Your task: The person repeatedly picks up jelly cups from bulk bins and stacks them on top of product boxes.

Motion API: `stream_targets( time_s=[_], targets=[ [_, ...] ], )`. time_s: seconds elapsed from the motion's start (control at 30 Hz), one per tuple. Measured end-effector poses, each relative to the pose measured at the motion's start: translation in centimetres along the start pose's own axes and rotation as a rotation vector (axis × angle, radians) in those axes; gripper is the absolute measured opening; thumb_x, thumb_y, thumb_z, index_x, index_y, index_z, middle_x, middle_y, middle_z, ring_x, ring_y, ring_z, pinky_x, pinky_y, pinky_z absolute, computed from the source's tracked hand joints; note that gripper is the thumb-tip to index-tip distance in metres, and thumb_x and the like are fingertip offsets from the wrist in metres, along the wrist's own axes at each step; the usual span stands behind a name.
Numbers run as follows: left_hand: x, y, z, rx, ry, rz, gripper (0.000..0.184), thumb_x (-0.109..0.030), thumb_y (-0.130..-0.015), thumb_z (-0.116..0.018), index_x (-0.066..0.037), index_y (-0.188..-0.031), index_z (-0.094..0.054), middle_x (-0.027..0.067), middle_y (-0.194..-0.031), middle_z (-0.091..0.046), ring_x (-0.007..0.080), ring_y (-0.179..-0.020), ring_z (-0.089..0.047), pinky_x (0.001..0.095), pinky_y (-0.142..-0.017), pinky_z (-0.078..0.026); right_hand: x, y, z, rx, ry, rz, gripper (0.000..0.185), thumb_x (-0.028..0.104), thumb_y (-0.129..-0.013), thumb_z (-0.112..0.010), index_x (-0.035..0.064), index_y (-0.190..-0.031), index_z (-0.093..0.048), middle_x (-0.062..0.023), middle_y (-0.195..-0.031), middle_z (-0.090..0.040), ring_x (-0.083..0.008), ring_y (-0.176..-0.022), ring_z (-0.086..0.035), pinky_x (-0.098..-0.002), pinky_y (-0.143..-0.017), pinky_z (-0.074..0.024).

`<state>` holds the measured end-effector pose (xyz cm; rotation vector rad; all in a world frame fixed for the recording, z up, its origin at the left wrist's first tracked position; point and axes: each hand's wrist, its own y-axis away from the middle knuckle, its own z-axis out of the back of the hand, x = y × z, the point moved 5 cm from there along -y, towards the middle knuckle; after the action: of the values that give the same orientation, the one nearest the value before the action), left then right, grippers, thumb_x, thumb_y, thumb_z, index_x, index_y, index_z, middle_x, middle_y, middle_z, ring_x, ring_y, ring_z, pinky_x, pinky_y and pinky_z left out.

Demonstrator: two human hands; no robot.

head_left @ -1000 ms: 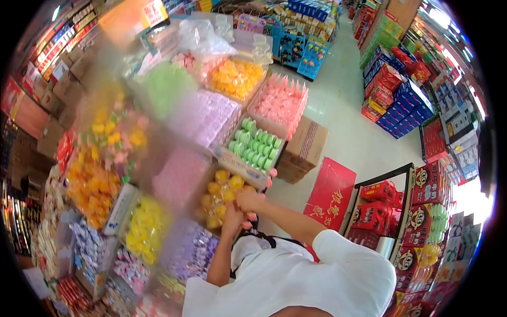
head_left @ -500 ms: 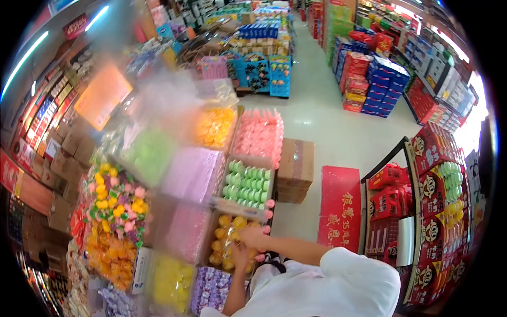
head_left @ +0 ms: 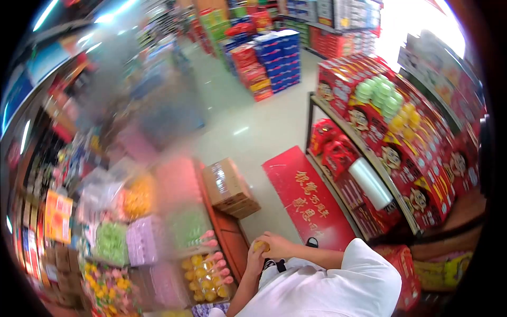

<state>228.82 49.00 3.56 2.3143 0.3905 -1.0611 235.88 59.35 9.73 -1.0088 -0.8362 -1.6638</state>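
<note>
A small yellow round pack (head_left: 260,246) is held between my two hands, in front of my white shirt. My left hand (head_left: 254,260) wraps round it from below and the left. From the right, the fingers of my right hand (head_left: 273,244) close over its top; they partly hide it. To the left, a bin holds similar yellow round packs (head_left: 203,277) in clear wrapping. Pink round-topped pieces (head_left: 218,256) stand along that bin's edge.
A cardboard carton (head_left: 231,185) stands beside the display. A red board with gold writing (head_left: 311,198) lies on the floor. On the right, a shelf carries red boxes (head_left: 364,113), with green packs (head_left: 381,95) and yellow packs (head_left: 405,119) on top. Blue boxes (head_left: 278,61) are stacked farther off.
The view has swung right toward the shelf. My hands have left the bin of yellow packs and now hold one close to my body.
</note>
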Motion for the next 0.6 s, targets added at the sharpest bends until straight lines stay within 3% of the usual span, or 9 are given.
stream_targets(
  time_s=[0.13, 0.23, 0.33, 0.47, 0.6],
  targets=[
    [5.6, -3.9, -7.9, 0.257, 0.0, 0.186, 0.04, -0.022, -0.089, -0.065, -0.008, -0.124, -0.052, 0.0053, -0.117, -0.06, 0.019, -0.111, -0.058, 0.0368, -0.096, -0.047, -4.2, 6.4, 6.4, -0.292, -0.044, -0.096, 0.057, 0.02, -0.072, -0.071, 0.0087, -0.126, -0.056, -0.0194, -0.116, -0.057, -0.0393, -0.105, -0.059, -0.0445, -0.09, -0.0504],
    [8.6, -5.6, -13.6, 0.169, -0.045, 0.261, 0.037, -0.029, -0.092, -0.06, -0.008, -0.121, -0.054, 0.0066, -0.115, -0.061, 0.0202, -0.106, -0.06, 0.0375, -0.095, -0.048, -5.5, 10.9, 11.0, -0.477, -0.056, -0.175, 0.063, 0.019, -0.07, -0.071, 0.0062, -0.129, -0.052, -0.0199, -0.119, -0.056, -0.0375, -0.11, -0.057, -0.0432, -0.093, -0.0487],
    [10.1, -6.4, -19.2, 0.242, 0.009, 0.31, 0.032, -0.022, -0.091, -0.058, -0.004, -0.118, -0.054, 0.0099, -0.109, -0.062, 0.0207, -0.1, -0.063, 0.0361, -0.084, -0.053, -7.0, 14.9, 13.9, -0.762, -0.078, -0.138, 0.063, 0.018, -0.07, -0.072, 0.0039, -0.128, -0.052, -0.0192, -0.119, -0.056, -0.0363, -0.113, -0.055, -0.0425, -0.097, -0.0466],
    [11.9, -7.0, -25.1, 0.291, -0.001, 0.365, 0.03, -0.021, -0.09, -0.059, -0.006, -0.116, -0.054, 0.0086, -0.105, -0.062, 0.0195, -0.096, -0.063, 0.0354, -0.084, -0.053, -8.0, 18.9, 17.0, -0.942, -0.008, -0.15, 0.061, 0.018, -0.071, -0.073, 0.0014, -0.126, -0.052, -0.0185, -0.119, -0.056, -0.0363, -0.114, -0.053, -0.0416, -0.099, -0.0451],
    [14.6, -9.0, -28.9, 0.438, -0.142, 0.268, 0.035, -0.019, -0.086, -0.062, -0.007, -0.118, -0.052, 0.0094, -0.112, -0.06, 0.0229, -0.105, -0.06, 0.0375, -0.091, -0.049, -8.5, 22.6, 19.8, -1.097, -0.163, -0.163, 0.059, 0.015, -0.078, -0.073, -0.0014, -0.13, -0.051, -0.02, -0.123, -0.058, -0.0337, -0.115, -0.057, -0.0393, -0.099, -0.0455]
  ],
)
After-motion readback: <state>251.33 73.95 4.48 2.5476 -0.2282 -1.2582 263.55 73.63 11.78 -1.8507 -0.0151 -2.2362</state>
